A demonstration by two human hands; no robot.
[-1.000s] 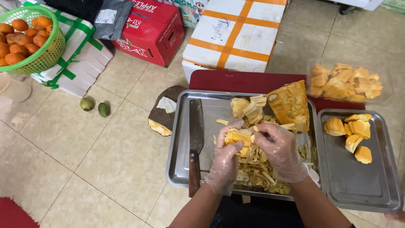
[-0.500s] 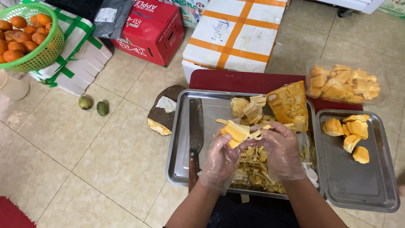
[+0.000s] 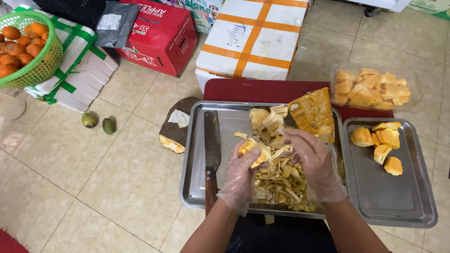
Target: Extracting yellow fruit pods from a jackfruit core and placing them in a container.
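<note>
A tiled floor [image 3: 93, 187] carries two steel trays side by side, with a red board [image 3: 262, 90] under their far edges. The big tray [image 3: 194, 178] holds a heap of pale strips [image 3: 281, 180], a cut jackfruit wedge [image 3: 313, 112] at its far side and a knife [image 3: 212, 154] lying along its left side, handle toward the person. The small tray [image 3: 389, 206] to the right holds a few peeled pods [image 3: 380, 140] in its far corner. Beyond it sits a clear box [image 3: 375, 89] full of pods.

Both hands (in thin clear gloves) work over the strips. The left hand [image 3: 243, 171] is closed around a yellow pod [image 3: 251, 149], still wrapped in strips, held above the heap. The right hand [image 3: 313, 159] has its fingers curled onto the pod's strips from the other side.

On the far floor stand a white box [image 3: 253, 42], a red box [image 3: 161, 35] and a green basket [image 3: 40, 61] of oranges [image 3: 18, 49]. Two small green fruits [image 3: 98, 122] lie on the tiles at left.
</note>
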